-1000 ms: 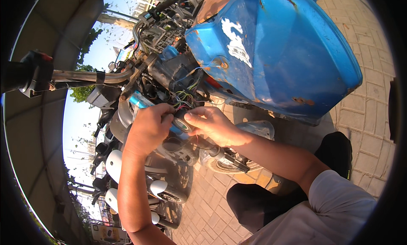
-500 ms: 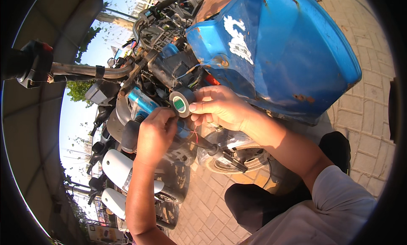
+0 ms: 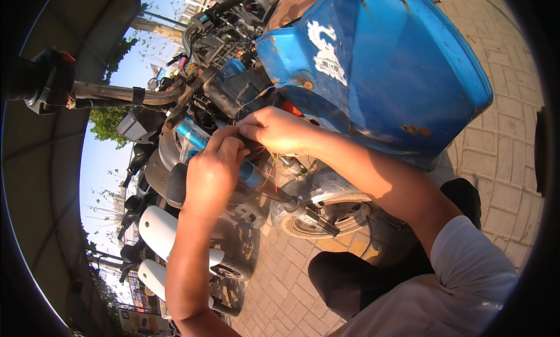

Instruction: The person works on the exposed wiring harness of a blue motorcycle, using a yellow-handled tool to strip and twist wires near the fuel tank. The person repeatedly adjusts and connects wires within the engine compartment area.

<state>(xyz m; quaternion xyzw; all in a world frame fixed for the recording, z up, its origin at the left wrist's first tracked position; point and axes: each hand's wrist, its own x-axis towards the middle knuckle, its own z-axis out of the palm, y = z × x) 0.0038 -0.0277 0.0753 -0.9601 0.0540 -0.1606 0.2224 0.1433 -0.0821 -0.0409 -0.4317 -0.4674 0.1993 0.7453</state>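
My left hand (image 3: 213, 169) and my right hand (image 3: 275, 130) meet over the stripped front of a tricycle, their fingertips touching or almost so. The left fingers are closed in a pinch, and whatever they hold is hidden. My right thumb and fingers are pressed together too, with their contents out of sight behind the knuckles. No tape roll shows between the hands. Thin red and yellow wires (image 3: 273, 169) dangle just below them. Beside the left hand is a shiny blue tube (image 3: 190, 133), and a dark box-shaped part (image 3: 234, 91) lies beyond the right hand.
A rusty blue metal body panel (image 3: 396, 74) bulks at the right. The handlebar (image 3: 122, 94) reaches out left, and the front wheel (image 3: 326, 211) stands below the hands. Parked scooters with white fenders (image 3: 158, 227) line the left; brick paving (image 3: 280, 278) lies underneath.
The roll of dark tape held at my right fingertips has gone out of sight. My right hand has moved left and slightly up, closing in on the left hand.
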